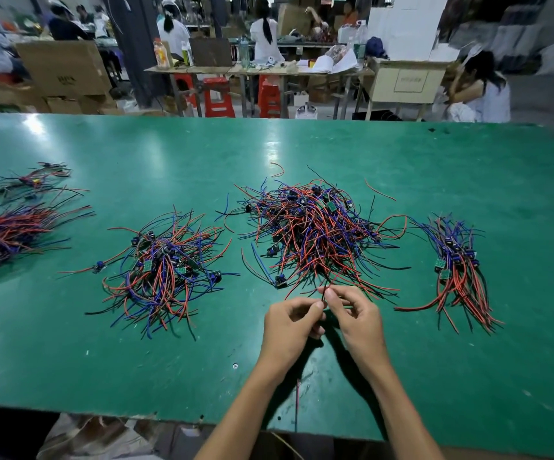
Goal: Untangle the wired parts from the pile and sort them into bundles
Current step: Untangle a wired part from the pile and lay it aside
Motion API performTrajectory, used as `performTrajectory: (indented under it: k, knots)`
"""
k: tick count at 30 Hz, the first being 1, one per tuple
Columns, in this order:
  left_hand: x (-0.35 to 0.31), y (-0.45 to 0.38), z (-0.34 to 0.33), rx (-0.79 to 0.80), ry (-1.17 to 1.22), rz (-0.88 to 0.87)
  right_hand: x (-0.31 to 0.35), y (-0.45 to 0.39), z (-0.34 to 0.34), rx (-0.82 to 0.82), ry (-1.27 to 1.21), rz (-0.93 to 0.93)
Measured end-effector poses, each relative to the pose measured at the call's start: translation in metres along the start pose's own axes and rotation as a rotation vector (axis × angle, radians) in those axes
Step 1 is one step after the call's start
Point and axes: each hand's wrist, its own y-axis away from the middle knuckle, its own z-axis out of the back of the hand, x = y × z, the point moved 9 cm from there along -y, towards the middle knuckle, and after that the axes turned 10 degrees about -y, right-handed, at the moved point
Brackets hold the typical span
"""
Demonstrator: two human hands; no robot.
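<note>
Down at six o'clock, the left hand (290, 322) and right hand (355, 315) meet, each with fingertips pinched on thin wire ends trailing from the big tangled pile (312, 230) of red, blue and black leads just above at twelve. Straighter bundles lie on the glossy, scuffed green table (70, 360): one bundle (458, 263) at three o'clock, a looser heap (166, 263) at nine.
</note>
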Motion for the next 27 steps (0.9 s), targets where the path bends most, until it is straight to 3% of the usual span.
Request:
performTrajectory:
  k: [4,11,23,27]
  knots:
    - [-0.001,-0.003,0.003,-0.038,0.046,-0.003,0.002,0.003,-0.018,0.143,0.187,0.048]
    - [0.002,-0.002,-0.003,0.018,-0.111,-0.060,-0.006,0.004,-0.016,0.100,0.065,-0.049]
    - [-0.003,0.005,-0.010,0.271,-0.173,-0.059,-0.012,-0.008,0.022,-0.267,-0.342,-0.140]
    - [-0.007,0.009,-0.014,0.354,-0.216,-0.066,-0.017,-0.005,0.031,-0.432,-0.586,-0.214]
